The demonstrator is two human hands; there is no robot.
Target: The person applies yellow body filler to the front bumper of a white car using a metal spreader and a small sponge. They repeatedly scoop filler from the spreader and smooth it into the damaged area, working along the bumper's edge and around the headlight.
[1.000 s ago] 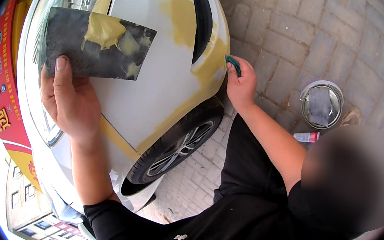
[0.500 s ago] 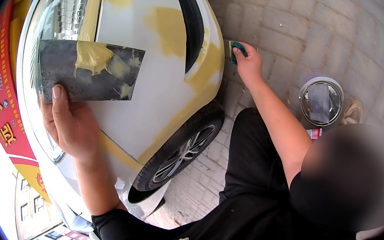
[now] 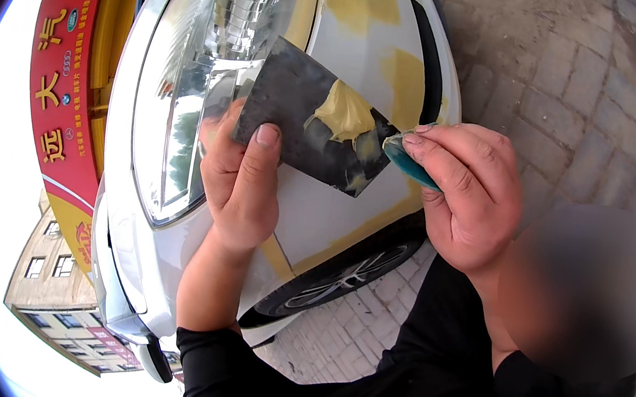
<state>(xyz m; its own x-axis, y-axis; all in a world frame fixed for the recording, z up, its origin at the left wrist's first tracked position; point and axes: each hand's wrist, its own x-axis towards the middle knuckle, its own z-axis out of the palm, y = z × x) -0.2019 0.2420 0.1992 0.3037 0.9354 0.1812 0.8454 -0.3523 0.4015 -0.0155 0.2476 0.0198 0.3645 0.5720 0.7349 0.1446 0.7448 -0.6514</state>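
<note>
My left hand (image 3: 244,181) grips a dark flat board (image 3: 283,97) by its lower left part, held over a white car. A lump of yellow paste (image 3: 341,117) sits on the board with smears beside it. My right hand (image 3: 468,186) pinches a green spreader (image 3: 411,163) with some paste on its edge, at the board's right edge. Behind the board, the white car body (image 3: 323,223) carries patches of yellow filler (image 3: 402,81). The car's lamp (image 3: 182,132) is at the left.
A wheel (image 3: 340,274) sits low on the car. Brick paving (image 3: 566,86) lies to the right. A red signboard (image 3: 68,85) with yellow characters and a pale building (image 3: 42,283) are at the left. A blurred round patch covers the lower right.
My right hand has come from beside the car's edge to the board. The board in my left hand has shifted right in view and tilted. The bucket has left view.
</note>
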